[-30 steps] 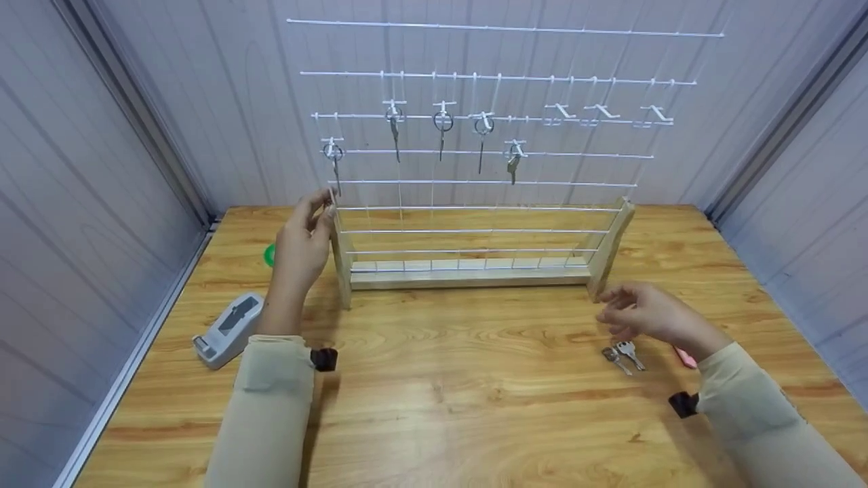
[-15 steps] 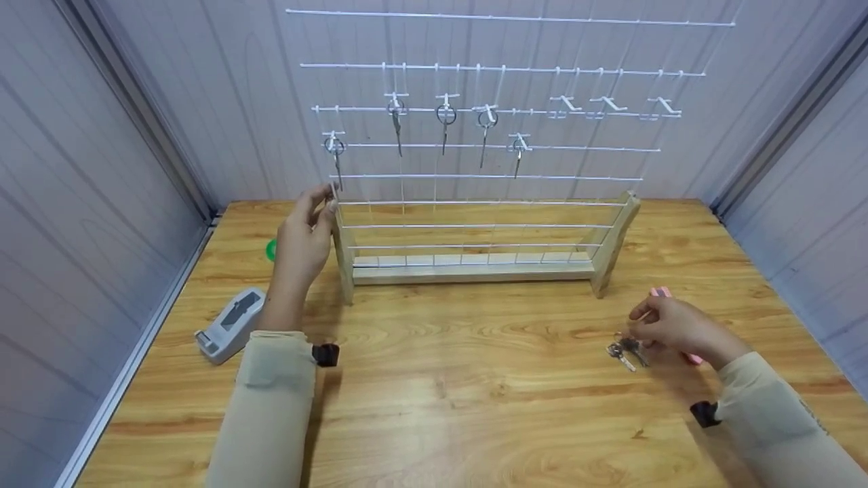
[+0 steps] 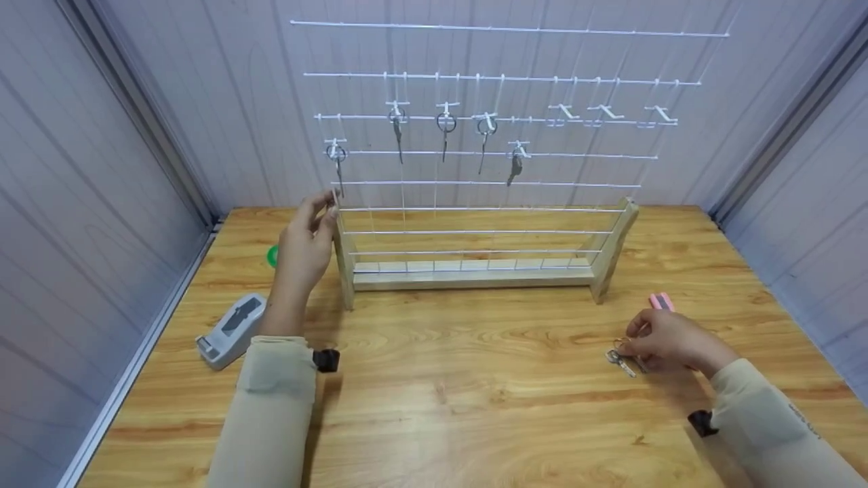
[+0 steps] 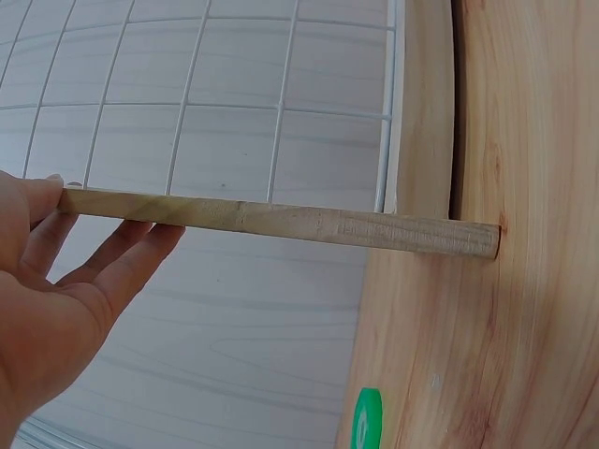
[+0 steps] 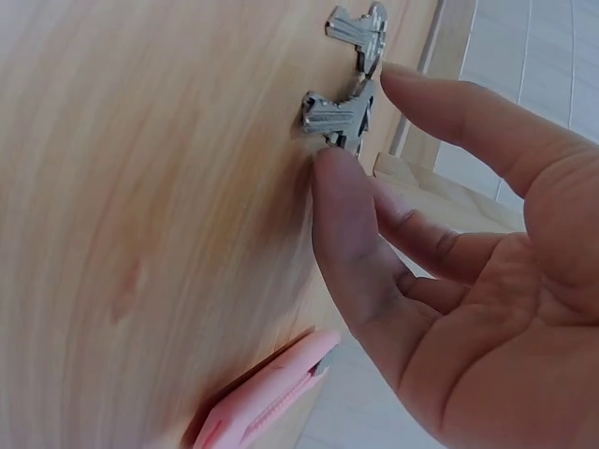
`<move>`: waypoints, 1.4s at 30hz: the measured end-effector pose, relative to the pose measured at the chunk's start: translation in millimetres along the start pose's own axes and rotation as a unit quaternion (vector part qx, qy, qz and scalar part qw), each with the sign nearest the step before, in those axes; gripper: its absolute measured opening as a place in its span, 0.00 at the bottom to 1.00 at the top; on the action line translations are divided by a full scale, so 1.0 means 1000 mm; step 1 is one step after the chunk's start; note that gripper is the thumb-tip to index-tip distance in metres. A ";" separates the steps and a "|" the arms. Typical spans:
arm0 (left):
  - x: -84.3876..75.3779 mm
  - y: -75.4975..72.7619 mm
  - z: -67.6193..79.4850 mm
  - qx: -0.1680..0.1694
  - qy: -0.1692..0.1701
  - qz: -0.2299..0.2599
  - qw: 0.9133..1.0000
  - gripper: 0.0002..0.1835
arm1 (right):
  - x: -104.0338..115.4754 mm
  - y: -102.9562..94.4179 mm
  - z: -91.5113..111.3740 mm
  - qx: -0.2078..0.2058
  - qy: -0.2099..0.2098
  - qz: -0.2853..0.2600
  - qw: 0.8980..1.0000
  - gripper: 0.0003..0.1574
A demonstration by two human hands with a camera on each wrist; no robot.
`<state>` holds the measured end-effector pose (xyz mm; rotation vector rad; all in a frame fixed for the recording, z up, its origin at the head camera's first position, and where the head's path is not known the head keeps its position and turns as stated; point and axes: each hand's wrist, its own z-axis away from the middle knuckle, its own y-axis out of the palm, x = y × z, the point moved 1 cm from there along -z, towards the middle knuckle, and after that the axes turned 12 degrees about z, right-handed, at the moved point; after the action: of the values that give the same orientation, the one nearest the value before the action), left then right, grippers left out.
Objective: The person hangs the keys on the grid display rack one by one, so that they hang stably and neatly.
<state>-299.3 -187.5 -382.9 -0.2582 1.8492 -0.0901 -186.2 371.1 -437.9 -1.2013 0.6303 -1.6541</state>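
Observation:
In the head view my left hand holds the upper end of the left wooden side of a white wire rack. The left wrist view shows its thumb and fingers on opposite sides of that wooden side piece. My right hand is low over the table at two keys with rings. In the right wrist view, thumb and index fingertips lie on either side of one key, another key beside it. I cannot tell whether they pinch it. Several keys, such as one key, hang on the rack's hooks.
Three hooks, among them a right hook, carry nothing. A pink cutter lies by the right hand. A grey-and-white device and a green ring-shaped thing lie at left. Panel walls stand around the wooden table.
My right hand has moved from near the rack's right foot rightward and down to the two keys, its fingertips now at them. The left hand stays on the rack. The head view shifts slightly.

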 end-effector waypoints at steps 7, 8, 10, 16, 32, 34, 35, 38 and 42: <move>0.000 0.000 0.000 -0.001 0.001 0.004 1.000 0.22 | 0.002 -0.001 0.000 -0.015 -0.007 0.043 0.999 0.30; -0.001 0.000 0.000 -0.001 0.002 0.004 1.000 0.22 | 0.002 -0.001 0.000 -0.016 -0.008 0.047 0.999 0.30; 0.000 0.000 0.000 -0.002 0.002 0.002 1.000 0.22 | 0.002 -0.001 -0.001 -0.018 -0.008 0.054 0.998 0.30; -0.002 0.000 0.000 -0.004 -0.009 -0.002 1.000 0.22 | 0.001 0.000 -0.001 -0.017 -0.006 0.040 0.999 0.27; -0.002 0.001 0.000 -0.006 -0.012 0.000 1.000 0.22 | -0.013 0.005 -0.004 0.020 -0.002 -0.061 0.998 0.18; -0.002 0.001 0.000 -0.006 -0.008 0.001 1.000 0.22 | -0.015 0.005 -0.005 0.022 -0.002 -0.070 0.997 0.18; -0.002 0.001 0.000 -0.006 -0.008 0.002 1.000 0.22 | -0.016 0.005 -0.005 0.022 -0.001 -0.074 0.997 0.18; -0.002 0.001 0.000 -0.005 -0.008 0.002 1.000 0.22 | -0.018 0.005 -0.005 0.024 -0.001 -0.081 0.996 0.18; -0.002 0.001 0.000 -0.004 -0.011 0.001 1.000 0.22 | -0.019 0.006 -0.007 0.025 0.002 -0.091 0.995 0.17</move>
<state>-298.9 -186.4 -381.5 -0.2627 1.8275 -0.0786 -188.9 385.1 -453.2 -1.2495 0.4902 -1.8145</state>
